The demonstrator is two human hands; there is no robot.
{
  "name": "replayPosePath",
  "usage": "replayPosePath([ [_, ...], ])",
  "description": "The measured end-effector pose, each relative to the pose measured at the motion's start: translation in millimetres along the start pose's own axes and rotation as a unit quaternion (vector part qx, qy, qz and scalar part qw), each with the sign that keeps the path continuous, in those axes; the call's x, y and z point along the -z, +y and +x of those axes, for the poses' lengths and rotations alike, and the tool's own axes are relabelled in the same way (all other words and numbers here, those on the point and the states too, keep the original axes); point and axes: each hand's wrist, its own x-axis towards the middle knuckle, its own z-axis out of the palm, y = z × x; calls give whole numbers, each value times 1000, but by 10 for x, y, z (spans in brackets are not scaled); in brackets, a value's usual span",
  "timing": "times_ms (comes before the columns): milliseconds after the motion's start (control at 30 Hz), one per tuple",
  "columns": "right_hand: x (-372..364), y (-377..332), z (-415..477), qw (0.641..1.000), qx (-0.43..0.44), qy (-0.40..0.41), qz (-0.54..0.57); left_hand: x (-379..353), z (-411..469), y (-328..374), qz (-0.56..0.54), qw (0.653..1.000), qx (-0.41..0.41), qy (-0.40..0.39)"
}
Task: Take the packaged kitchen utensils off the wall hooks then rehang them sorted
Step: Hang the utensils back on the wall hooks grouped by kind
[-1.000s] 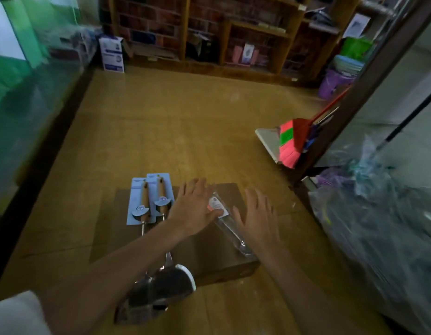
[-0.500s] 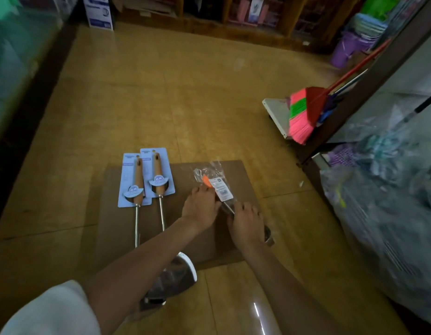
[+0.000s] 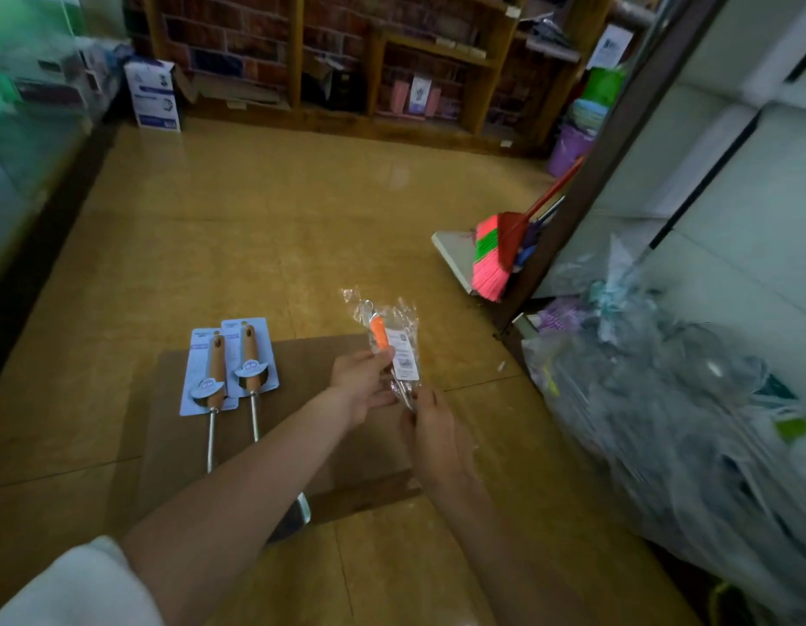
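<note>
Item in hand: bagged utensil (image 3: 394,341), clear plastic sleeve, orange handle, white printed label, metal working end mostly hidden. Position: held clear of the cardboard sheet (image 3: 301,372), above its far right part, handle end pointing away.

Hands: left hand (image 3: 360,381) pinches the sleeve at the near end of the orange handle, thumb against fingertips. Right hand (image 3: 432,431) grips the sleeve's lower end, fingers curled round it, back of the hand to the camera.

Items set down: two carded utensils (image 3: 231,363), wooden handles on blue backing cards, lying side by side and touching on the left of the cardboard, metal shafts running toward the near edge under the left forearm.

Surroundings: tiled floor (image 3: 256,219) bearing the cardboard; broom (image 3: 491,259) with pink and green bristles at right; heap of clear plastic bags (image 3: 663,422) at near right; wooden shelving (image 3: 414,52) along the far wall. Wall hooks: not in view.

Stage, as judged: items are off the hooks and being sorted; rehanging not yet done.

Hazards, as judged: the film looks thin and slick, so the utensil may slide inside it or slip from a light pinch. The hang hole may tear if pulled. The left forearm passes over the carded pair and could knock it out of line.
</note>
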Motion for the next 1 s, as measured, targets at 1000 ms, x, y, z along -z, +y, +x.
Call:
replayPosePath([
  [1000, 4927, 4101, -4929, 811, -240, 533, -9, -6162, -5870, -1006, 127, 803, -198, -548],
])
